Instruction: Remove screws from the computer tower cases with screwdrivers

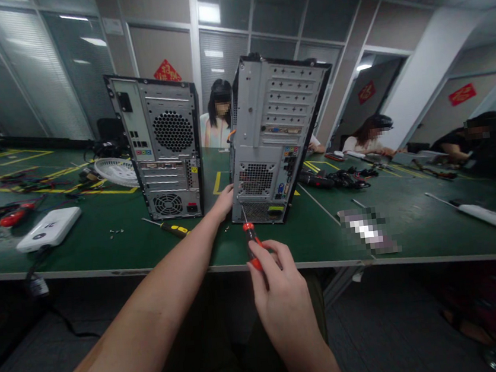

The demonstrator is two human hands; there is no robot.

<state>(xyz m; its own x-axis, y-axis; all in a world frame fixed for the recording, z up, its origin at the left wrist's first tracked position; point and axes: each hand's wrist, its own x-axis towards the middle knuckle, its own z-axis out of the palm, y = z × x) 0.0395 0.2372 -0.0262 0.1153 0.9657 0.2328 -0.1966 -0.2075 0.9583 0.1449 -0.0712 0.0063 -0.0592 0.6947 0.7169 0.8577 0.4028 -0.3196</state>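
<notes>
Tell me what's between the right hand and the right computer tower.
In the head view, a screwdriver reaches from the right hand toward the tower.

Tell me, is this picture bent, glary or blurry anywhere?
Head view: the computer towers lean apart toward their tops, suggesting wide-lens distortion; head view: pale reflections show in the glass panels, and the floor is dim; head view: the screwdriver in the right hand reads fairly clearly, while wires at left look soft.

Computer towers (262,152) and screwdrivers (249,235) show a workshop.
</notes>
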